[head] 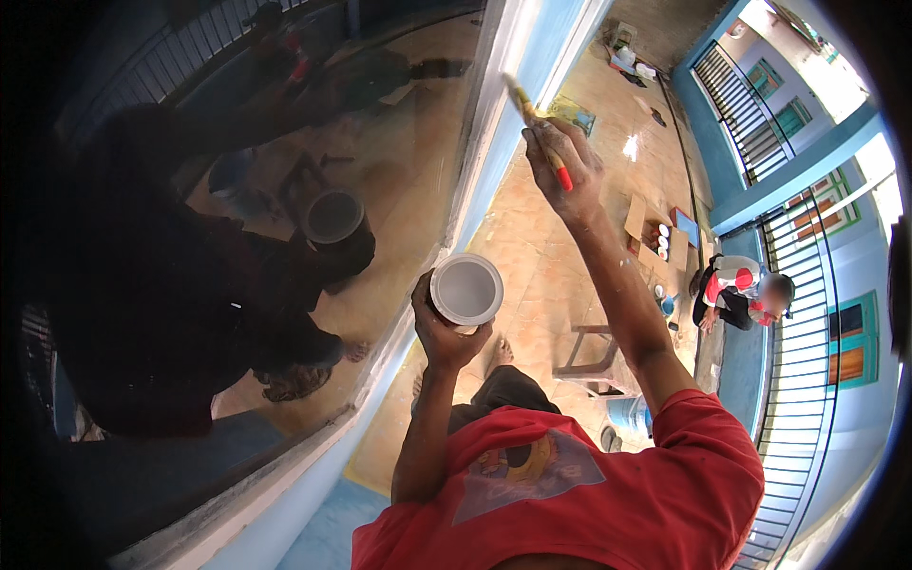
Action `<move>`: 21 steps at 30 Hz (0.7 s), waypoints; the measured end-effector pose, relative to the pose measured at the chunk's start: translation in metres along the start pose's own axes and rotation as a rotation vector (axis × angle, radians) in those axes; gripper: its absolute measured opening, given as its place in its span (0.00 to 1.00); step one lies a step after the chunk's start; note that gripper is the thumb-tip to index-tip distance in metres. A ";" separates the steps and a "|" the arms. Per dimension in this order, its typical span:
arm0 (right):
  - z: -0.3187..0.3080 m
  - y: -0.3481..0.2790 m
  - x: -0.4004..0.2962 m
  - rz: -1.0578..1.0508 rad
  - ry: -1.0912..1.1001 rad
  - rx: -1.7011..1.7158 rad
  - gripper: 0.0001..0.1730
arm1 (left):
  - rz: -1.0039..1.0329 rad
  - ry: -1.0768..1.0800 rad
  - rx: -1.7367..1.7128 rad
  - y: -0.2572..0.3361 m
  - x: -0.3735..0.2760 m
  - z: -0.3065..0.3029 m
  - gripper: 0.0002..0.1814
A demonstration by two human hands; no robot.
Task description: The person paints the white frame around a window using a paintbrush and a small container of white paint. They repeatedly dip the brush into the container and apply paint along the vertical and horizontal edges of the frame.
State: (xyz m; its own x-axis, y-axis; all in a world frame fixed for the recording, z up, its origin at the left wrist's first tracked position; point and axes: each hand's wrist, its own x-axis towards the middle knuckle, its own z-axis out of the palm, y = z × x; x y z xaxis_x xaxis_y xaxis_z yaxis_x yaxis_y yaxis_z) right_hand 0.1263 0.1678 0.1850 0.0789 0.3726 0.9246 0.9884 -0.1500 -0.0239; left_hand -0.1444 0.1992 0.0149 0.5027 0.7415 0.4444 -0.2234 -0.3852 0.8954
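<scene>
My left hand (pixel 445 335) is wrapped around a round tub of white paint (pixel 467 289), held upright with its open top facing the camera. Raised at the upper middle, my right hand (pixel 566 167) grips a paintbrush (pixel 526 107) by its wooden handle, whose end is red. The brush's bristles point up and left, at the white window frame (pixel 491 92); whether they touch it I cannot tell. Left of the frame, the dark window glass (pixel 235 285) reflects my body and the tub. Light blue wall (pixel 545 50) borders the frame on the right.
Behind my right arm stand a stool (pixel 598 363) and a paint bucket (pixel 629 415) on the tiled floor (pixel 534 235). An open cardboard box (pixel 670 260) holds several containers. Another person (pixel 741 292) crouches by the metal railing (pixel 798 370) at right.
</scene>
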 end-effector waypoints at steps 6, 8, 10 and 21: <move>0.021 -0.010 -0.065 -0.118 -0.491 -0.199 0.24 | -0.003 -0.009 -0.008 0.012 -0.007 -0.010 0.61; 0.031 -0.017 -0.096 -0.029 -0.608 -0.143 0.22 | -0.005 -0.006 -0.023 0.012 -0.013 -0.015 0.61; 0.035 -0.022 -0.114 0.109 -0.755 -0.083 0.13 | -0.007 -0.017 0.010 0.012 -0.019 -0.021 0.62; 0.005 -0.011 -0.015 -0.069 -0.209 -0.192 0.12 | -0.035 -0.028 0.010 0.020 -0.030 -0.034 0.62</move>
State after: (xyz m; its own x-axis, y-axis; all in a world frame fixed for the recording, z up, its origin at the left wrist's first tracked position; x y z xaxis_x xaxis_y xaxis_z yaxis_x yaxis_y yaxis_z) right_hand 0.1146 0.1682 0.1696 0.0573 0.5654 0.8228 0.9511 -0.2814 0.1271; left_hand -0.1925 0.1883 0.0206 0.5336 0.7387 0.4119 -0.1972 -0.3649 0.9099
